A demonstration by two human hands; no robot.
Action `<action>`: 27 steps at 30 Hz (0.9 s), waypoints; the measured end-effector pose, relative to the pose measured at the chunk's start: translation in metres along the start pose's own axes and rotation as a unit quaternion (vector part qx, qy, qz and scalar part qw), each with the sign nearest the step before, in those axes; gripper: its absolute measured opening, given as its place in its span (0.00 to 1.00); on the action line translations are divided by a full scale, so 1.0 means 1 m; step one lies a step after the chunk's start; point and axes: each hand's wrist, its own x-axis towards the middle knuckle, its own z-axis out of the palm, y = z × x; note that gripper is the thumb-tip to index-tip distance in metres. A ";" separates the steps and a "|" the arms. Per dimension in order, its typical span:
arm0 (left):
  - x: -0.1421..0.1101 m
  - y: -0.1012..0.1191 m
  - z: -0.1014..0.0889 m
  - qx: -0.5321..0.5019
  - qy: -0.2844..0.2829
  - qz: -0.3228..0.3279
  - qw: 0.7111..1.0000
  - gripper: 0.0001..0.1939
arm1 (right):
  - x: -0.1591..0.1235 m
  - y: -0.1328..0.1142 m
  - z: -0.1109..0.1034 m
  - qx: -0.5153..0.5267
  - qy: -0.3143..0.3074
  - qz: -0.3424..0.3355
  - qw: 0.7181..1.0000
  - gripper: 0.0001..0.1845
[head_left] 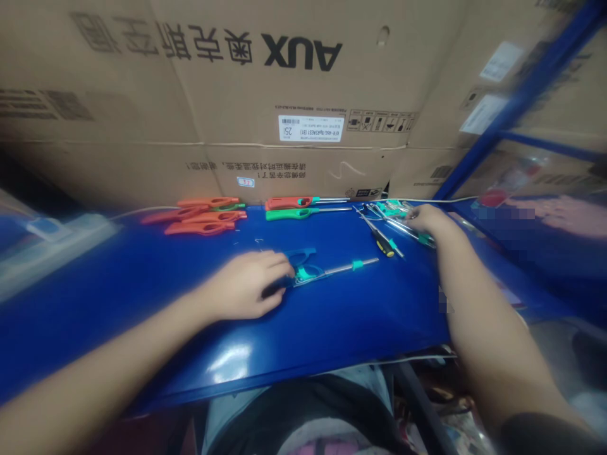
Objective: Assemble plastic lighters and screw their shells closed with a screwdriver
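Observation:
My left hand is closed around the dark blue handle of a gas lighter, pressed against the blue tabletop. From its fingers the lighter's teal trigger part and thin metal tube stick out to the right, with a teal piece on the tube. A blue handle shell lies just behind it. Reaching to the back right, my right hand has its fingers curled in at a pile of metal tubes with teal parts; what they grip is hidden. A black-and-yellow screwdriver lies left of that hand.
Several orange-red handle shells lie at the back left. Beside them are a red lighter and a green lighter. A cardboard wall rises behind the table. A blue metal post slants up at right.

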 end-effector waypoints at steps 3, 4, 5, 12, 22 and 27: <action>0.000 -0.001 0.001 0.001 -0.003 0.000 1.000 0.12 | -0.004 -0.004 -0.001 0.009 -0.015 -0.001 1.000 0.06; 0.000 -0.001 0.001 0.001 -0.003 0.001 1.000 0.12 | -0.005 -0.005 -0.001 0.011 -0.016 -0.001 1.000 0.06; 0.000 -0.002 0.001 0.002 -0.004 0.002 1.000 0.12 | -0.006 -0.006 -0.001 0.011 -0.014 0.000 1.000 0.06; 0.000 -0.003 0.003 0.003 -0.011 0.000 1.000 0.12 | -0.017 -0.019 -0.004 0.049 0.050 -0.028 0.997 0.04; 0.002 0.002 0.011 -0.047 0.009 -0.009 0.999 0.14 | -0.095 -0.092 0.018 0.295 0.044 -0.323 0.898 0.08; 0.005 0.005 0.021 -0.077 0.066 -0.035 0.994 0.16 | -0.149 -0.117 0.038 0.405 -0.075 -0.394 0.821 0.11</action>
